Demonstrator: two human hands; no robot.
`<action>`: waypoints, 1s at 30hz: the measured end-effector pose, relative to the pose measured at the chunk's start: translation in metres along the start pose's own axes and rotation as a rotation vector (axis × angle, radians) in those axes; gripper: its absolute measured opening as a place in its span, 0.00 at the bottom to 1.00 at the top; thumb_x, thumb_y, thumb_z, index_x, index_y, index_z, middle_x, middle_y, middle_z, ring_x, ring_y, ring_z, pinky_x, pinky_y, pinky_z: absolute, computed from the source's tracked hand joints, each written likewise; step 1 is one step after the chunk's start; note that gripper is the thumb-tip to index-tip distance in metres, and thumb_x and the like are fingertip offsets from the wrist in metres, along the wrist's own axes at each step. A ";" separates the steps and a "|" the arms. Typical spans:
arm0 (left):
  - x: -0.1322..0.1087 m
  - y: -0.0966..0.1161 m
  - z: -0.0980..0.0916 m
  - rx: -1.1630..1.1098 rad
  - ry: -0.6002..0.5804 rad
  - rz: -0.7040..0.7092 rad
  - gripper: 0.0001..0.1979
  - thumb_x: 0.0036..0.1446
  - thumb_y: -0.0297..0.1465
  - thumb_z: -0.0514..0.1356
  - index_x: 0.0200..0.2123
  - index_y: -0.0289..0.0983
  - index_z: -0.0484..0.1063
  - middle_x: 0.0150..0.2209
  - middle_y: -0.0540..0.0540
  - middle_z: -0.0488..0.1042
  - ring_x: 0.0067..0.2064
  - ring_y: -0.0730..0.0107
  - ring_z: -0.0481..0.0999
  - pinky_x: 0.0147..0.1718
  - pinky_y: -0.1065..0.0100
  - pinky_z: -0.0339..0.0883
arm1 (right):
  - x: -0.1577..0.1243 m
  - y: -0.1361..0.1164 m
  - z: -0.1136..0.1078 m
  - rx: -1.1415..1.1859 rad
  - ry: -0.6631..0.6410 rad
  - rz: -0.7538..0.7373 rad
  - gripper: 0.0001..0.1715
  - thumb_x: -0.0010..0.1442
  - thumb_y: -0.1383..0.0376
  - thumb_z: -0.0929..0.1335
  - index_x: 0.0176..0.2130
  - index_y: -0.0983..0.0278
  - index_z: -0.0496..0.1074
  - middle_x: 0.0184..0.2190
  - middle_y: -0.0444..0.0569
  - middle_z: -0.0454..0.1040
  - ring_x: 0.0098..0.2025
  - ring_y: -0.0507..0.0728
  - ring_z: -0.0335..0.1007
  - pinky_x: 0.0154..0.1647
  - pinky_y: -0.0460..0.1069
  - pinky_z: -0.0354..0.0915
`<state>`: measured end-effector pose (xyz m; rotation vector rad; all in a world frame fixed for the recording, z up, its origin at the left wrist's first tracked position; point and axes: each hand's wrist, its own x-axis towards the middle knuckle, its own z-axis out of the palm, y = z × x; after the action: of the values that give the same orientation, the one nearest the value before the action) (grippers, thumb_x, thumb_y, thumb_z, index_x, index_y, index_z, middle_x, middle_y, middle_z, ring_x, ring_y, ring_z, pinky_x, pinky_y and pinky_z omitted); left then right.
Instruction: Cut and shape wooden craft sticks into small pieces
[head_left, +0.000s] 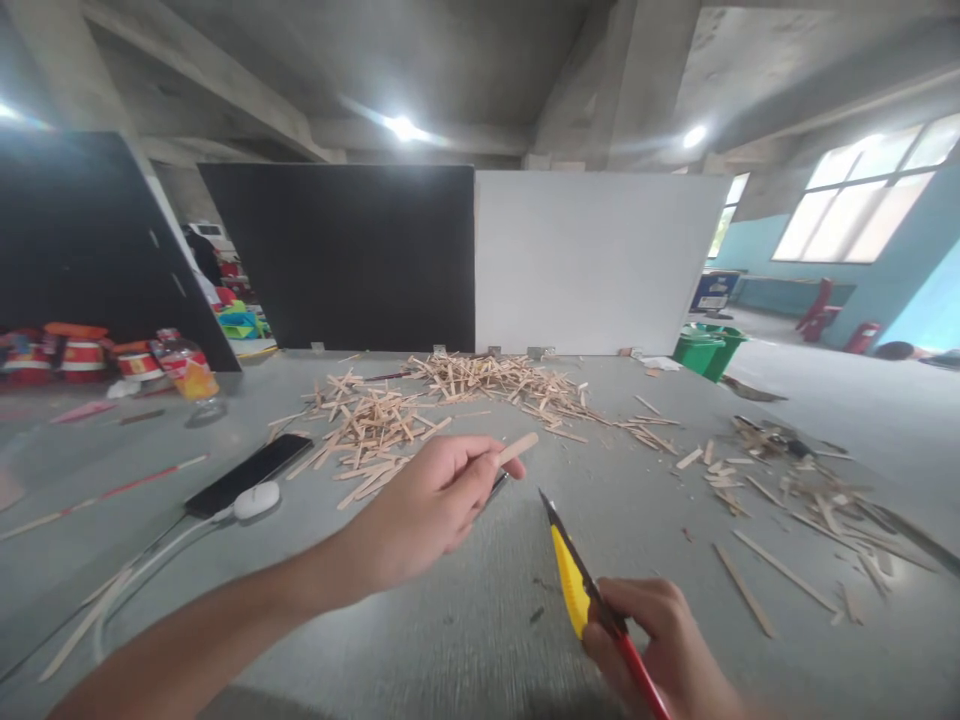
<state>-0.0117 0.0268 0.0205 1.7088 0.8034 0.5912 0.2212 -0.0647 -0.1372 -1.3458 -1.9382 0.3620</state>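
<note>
My left hand (431, 495) is closed around a flat wooden craft stick (521, 447), whose rounded end sticks out past the fingertips to the right. A thin dark object (496, 485) shows just below those fingers; I cannot make out what it is or whether the hand holds it. In my right hand (660, 640), at lower right, is a pointed tool (574, 580) with a dark tip, a yellow part and a red handle. Its exact kind is unclear. The tip points up and left, apart from the stick.
Loose craft sticks (375, 420) lie heaped behind my left hand, and broken pieces (825, 510) are scattered at right. A black phone (247, 475), a white earbud case (256, 500) with cable, and a bottle (187, 370) stand or lie at left. Upright boards (592, 265) close off the back.
</note>
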 end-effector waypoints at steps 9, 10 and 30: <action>0.006 -0.008 0.004 0.094 -0.025 0.004 0.22 0.73 0.49 0.51 0.38 0.38 0.71 0.19 0.60 0.50 0.20 0.78 0.48 0.18 0.74 0.45 | -0.004 0.009 0.010 0.086 -0.050 -0.024 0.17 0.62 0.61 0.66 0.23 0.59 0.59 0.19 0.39 0.56 0.20 0.50 0.50 0.21 0.47 0.51; 0.006 -0.008 0.004 0.105 -0.018 0.004 0.22 0.73 0.49 0.51 0.38 0.38 0.71 0.20 0.60 0.50 0.20 0.79 0.48 0.18 0.74 0.45 | -0.002 0.007 0.007 0.104 -0.070 0.007 0.17 0.61 0.62 0.66 0.24 0.59 0.58 0.19 0.38 0.55 0.20 0.50 0.49 0.21 0.46 0.51; -0.006 -0.010 0.010 0.131 -0.114 -0.128 0.18 0.75 0.45 0.48 0.53 0.45 0.72 0.31 0.54 0.63 0.27 0.74 0.62 0.26 0.70 0.62 | -0.028 0.007 0.011 0.166 0.091 0.060 0.29 0.67 0.44 0.66 0.24 0.60 0.70 0.19 0.44 0.65 0.21 0.54 0.59 0.24 0.49 0.62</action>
<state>-0.0099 0.0176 0.0083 1.7781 0.8782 0.3578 0.2235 -0.0851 -0.1604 -1.2908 -1.7560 0.4722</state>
